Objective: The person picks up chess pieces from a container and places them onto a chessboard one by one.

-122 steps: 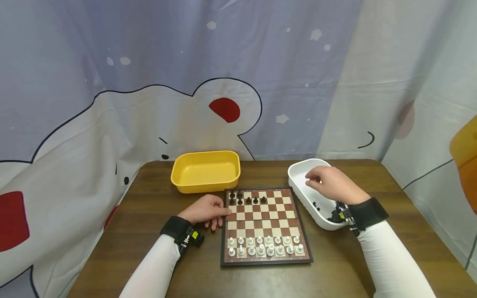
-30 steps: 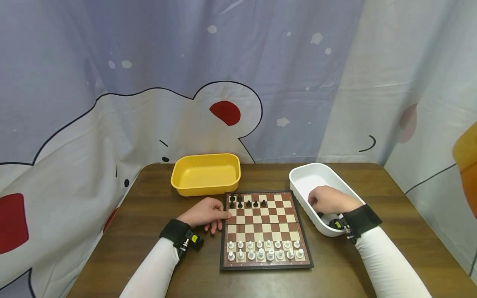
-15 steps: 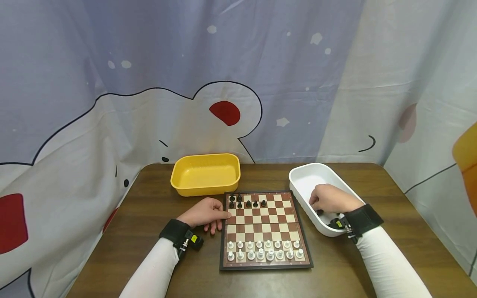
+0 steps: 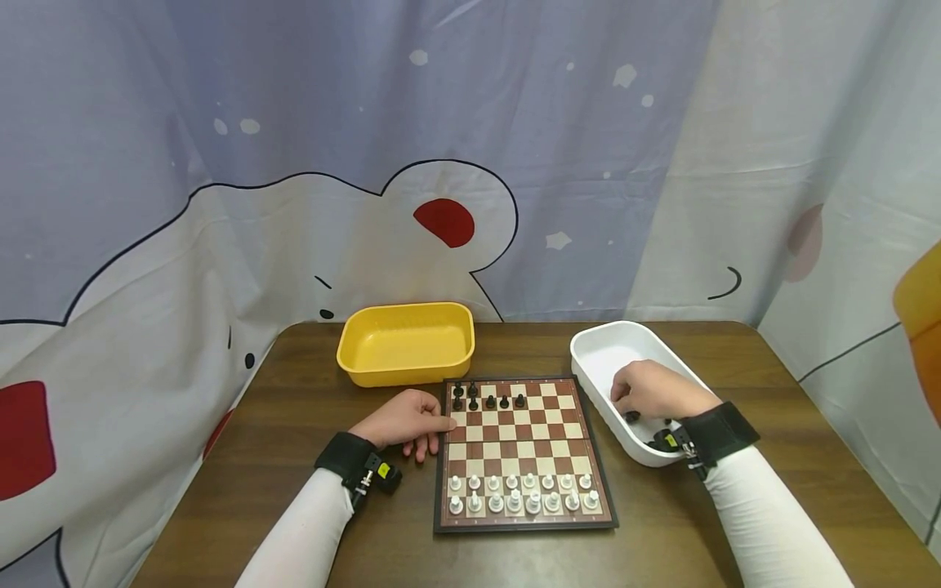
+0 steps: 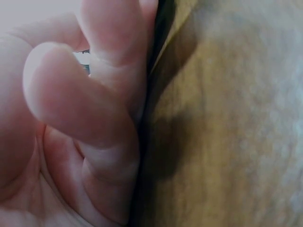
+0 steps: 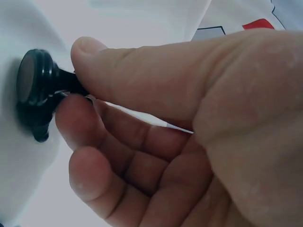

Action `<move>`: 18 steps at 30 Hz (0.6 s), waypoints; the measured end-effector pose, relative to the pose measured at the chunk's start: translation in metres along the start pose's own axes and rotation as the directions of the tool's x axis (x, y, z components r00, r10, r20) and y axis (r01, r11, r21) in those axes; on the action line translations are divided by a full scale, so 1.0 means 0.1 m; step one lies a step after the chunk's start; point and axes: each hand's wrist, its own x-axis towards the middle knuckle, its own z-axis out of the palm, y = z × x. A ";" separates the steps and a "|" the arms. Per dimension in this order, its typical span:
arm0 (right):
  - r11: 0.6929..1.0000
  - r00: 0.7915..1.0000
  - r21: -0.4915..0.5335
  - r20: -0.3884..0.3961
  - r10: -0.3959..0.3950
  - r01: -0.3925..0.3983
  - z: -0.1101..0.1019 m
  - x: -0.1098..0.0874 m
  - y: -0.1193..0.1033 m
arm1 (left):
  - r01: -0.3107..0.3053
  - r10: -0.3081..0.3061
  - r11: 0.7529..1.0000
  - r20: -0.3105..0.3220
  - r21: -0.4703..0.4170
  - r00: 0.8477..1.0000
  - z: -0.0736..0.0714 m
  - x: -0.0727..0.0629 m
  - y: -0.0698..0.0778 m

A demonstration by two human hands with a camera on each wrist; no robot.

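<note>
My left hand (image 4: 404, 423) grips the left edge of the chessboard (image 4: 481, 449), its thumb on top of the board. Curled fingers (image 5: 113, 109) fill the left wrist view, beside the wooden tabletop. Inside the white tray (image 4: 588, 335), my right hand (image 4: 657, 390) pinches a black chess piece (image 6: 40, 78) between thumb and forefinger. The piece is tipped sideways, its round grey-bottomed base showing, and another dark piece (image 6: 41, 132) lies right behind it. Several black pieces (image 4: 490, 403) stand at the board's far left; white pieces (image 4: 515, 498) fill the two near rows.
A yellow tray (image 4: 404, 377) stands behind the board to the left. More black pieces lie in the white tray, partly hidden by my right wrist. A printed curtain (image 4: 559, 163) hangs behind the wooden table (image 4: 294, 384).
Since the oldest frame, my right hand has gone down into the white tray. Over the last second it has risen slightly. The left hand has stayed on the board's edge.
</note>
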 end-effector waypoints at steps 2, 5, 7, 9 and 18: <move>1.000 1.000 0.004 -0.010 -0.013 0.013 -0.01 -0.01 -0.01 | 0.005 -0.005 1.000 0.000 -0.002 1.000 0.00 0.00 0.00; 1.000 0.999 0.000 -0.022 -0.024 0.024 -0.02 0.00 -0.01 | 0.011 -0.011 1.000 -0.002 -0.006 1.000 0.00 0.01 0.00; 0.999 0.999 -0.005 -0.033 -0.036 0.036 -0.02 0.00 0.00 | 0.010 -0.010 1.000 -0.002 -0.008 1.000 0.00 0.01 0.00; 0.999 0.998 -0.010 -0.044 -0.051 0.050 -0.02 0.01 0.00 | 0.007 -0.007 1.000 0.001 -0.009 1.000 0.00 0.01 0.00; 0.995 0.988 -0.037 -0.124 -0.091 0.088 -0.03 0.00 -0.02 | -0.002 0.002 1.000 0.001 -0.016 1.000 0.01 -0.01 0.01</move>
